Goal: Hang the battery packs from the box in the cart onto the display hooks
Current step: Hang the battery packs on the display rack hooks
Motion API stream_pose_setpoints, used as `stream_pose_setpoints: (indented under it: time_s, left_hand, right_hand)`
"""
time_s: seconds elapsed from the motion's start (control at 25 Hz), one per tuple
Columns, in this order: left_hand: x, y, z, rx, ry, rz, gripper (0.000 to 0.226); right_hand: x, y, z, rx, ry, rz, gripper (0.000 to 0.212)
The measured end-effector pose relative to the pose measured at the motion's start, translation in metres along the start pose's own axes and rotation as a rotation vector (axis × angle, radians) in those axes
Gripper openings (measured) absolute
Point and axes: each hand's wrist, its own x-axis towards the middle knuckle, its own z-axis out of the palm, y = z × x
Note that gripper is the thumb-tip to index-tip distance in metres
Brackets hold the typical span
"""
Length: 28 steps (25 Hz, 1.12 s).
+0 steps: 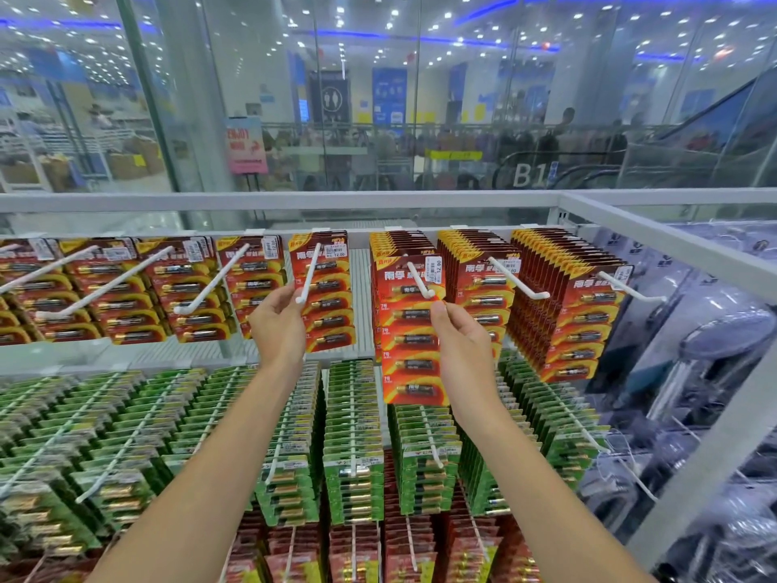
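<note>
**Rack** (378, 199): white frame with rows of hooks, standing before a glass wall. Cart and box are not in sight.

**Green packs** (353, 435): second row, densely hung.

**Red packs** (563, 321): top row. The stacks are deep on the right and thinner on the left.

**Right hand** (460, 347): grasps the pack by its right edge, thumb on the face.

**Left hand** (275, 326): carries no pack. Its fingertips appear closed on the tip of the next hook (309, 271).

**Pack** (410, 351): red, five cells, hanging foremost at the hook, in front of its stack. I cannot tell whether its hole has cleared the tip.

**Hook** (420, 284): white, with an upturned end.

**Handling note:** this looks like the threading step. Keep the card square to the hook, lift the hole over the upturned end, then slide the pack back flush with the stack. Let go only once it hangs by its own weight, because a skewed card may snag or tear at the hole.
</note>
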Motion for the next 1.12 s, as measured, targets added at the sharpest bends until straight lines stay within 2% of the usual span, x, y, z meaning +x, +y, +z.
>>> stream_pose_setpoints:
  time_s: [0.32, 0.52, 0.68, 0.8, 0.92, 1.12]
  left_hand:
    - [0.005, -0.010, -0.007, 0.113, -0.014, 0.050, 0.029]
    - [-0.023, -0.015, -0.023, 0.096, -0.035, 0.048, 0.025]
    - [-0.068, -0.023, -0.043, 0.025, -0.054, -0.025, 0.026]
    - [-0.118, -0.030, -0.052, -0.021, -0.083, -0.100, 0.021]
    - [-0.175, -0.043, -0.048, 0.000, -0.197, -0.157, 0.024]
    - [-0.274, -0.082, -0.019, 0.083, -0.411, -0.299, 0.022]
  right_hand:
    - [0.042, 0.030, 0.003, -0.096, 0.090, -0.063, 0.036]
    - [0.025, 0.049, -0.018, -0.107, 0.104, -0.055, 0.026]
    - [-0.012, 0.057, -0.048, -0.122, 0.117, -0.002, 0.026]
    - [-0.050, 0.064, -0.079, -0.142, 0.116, 0.035, 0.024]
    - [-0.090, 0.082, -0.128, -0.149, 0.170, 0.110, 0.026]
    - [-0.159, 0.123, -0.236, -0.187, 0.385, 0.246, 0.013]
